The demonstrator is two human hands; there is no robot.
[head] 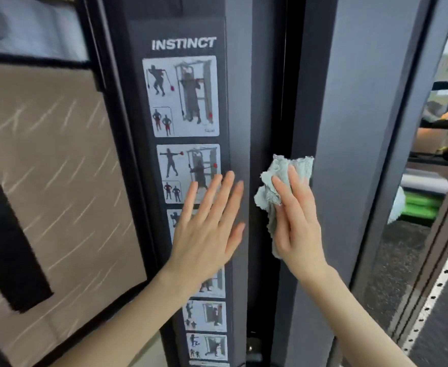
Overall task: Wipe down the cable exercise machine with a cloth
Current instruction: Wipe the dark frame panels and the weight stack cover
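Note:
The cable machine's dark grey upright panel [240, 102] fills the middle of the head view, with a strip of exercise pictures [183, 96] under the word INSTINCT. My left hand [207, 226] lies flat on the panel, fingers spread, covering part of the strip. My right hand [297, 221] presses a crumpled pale green cloth [273, 192] against the dark vertical gap between the two grey panels. The cloth bunches out above and to the left of my fingers.
A second grey panel [350, 128] stands to the right of the gap. Further right runs a white perforated rail [440, 284], with green mats [421, 207] and gym gear behind. On the left is a beige panel [53, 181] with black framing.

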